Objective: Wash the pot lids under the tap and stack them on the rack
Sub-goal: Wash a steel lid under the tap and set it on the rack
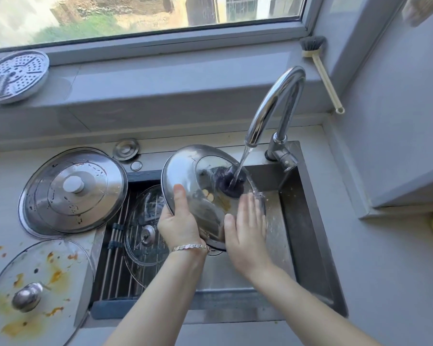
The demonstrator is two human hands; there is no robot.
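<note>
**A:** Round steel-rimmed glass pot lid [180,171] tilted just under the curved chrome tap [278,103], water hitting its dark knob [223,187]!

**B:** And the left hand [179,222] grips its rim, thumb on top; the right hand [248,231] lies flat, fingers straight, on the lid.

Single head view — steeply down, close over the sink [310,221].

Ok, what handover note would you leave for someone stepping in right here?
Left hand grips the rim of the held lid, tilted under the running tap; right hand lies flat on it.
Done: one glass lid lies on the rack.
Left: finish this one, then wash the steel lid and stained lid on the counter; rack all three.
</note>
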